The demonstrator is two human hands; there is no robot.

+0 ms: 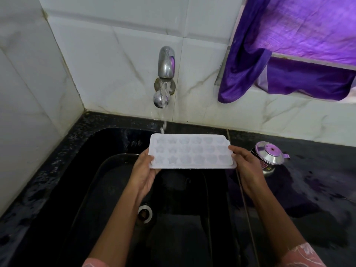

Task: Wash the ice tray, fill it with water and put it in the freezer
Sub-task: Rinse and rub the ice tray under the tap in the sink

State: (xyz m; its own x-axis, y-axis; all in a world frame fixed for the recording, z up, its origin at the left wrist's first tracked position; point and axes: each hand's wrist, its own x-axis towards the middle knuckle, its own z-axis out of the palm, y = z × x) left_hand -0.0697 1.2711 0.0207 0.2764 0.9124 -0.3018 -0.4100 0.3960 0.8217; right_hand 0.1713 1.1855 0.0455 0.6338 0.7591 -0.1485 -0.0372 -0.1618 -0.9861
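Seen from the head camera, the ice tray (192,154) is held in the air over the black sink (107,199), above and beyond the drain (144,214), touching nothing but the two hands. The left hand (143,170) grips the tray's left short end and the right hand (244,166) grips the right one. On each, the thumb is laid over the top rim and the fingers are curled underneath, mostly hidden by the tray. Taking it by both ends probably keeps the thin plastic from sagging and leaves every cell open to the water. The tap (166,62) on the tiled wall (96,54) is running, and its stream (163,120) comes down at the tray's far left corner. The tray's long axis runs left to right, roughly parallel to the back wall. Its open side faces up, showing three rows of star and flower cells, and it looks close to level. From this I judge the tray is being rinsed or starting to fill; how much water the cells hold is too pale to tell. On the wet counter (317,180), just right of the right hand, stands a small lidded steel pot (269,157). A purple cloth (289,54) hangs at upper right.
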